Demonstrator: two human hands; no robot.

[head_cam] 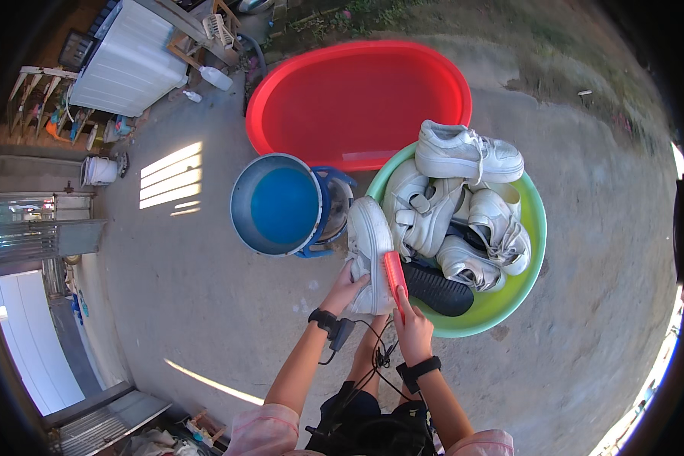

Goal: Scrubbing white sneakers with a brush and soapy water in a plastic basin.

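My left hand (345, 289) grips a white sneaker (370, 233) by its upper, with the thick sole turned to the right. In my right hand (414, 330) is a red scrubbing brush (395, 276), its bristles against the side of that sole. Just right of the brush stands a round green basin (538, 259) heaped with several white shoes. One lace-up sneaker (467, 153) lies across the basin's far rim. A strapped white shoe (422, 214) rests below it, and a black shoe sole (440, 289) shows near the basin's front.
A metal pot of blue liquid (285, 205) stands left of the basin, by a blue stool (319, 239). Behind them lies a large red oval tub (359, 102). Black cables (382, 356) hang between my wrists. Far left are a white appliance (131, 60) and a plastic jug (215, 78).
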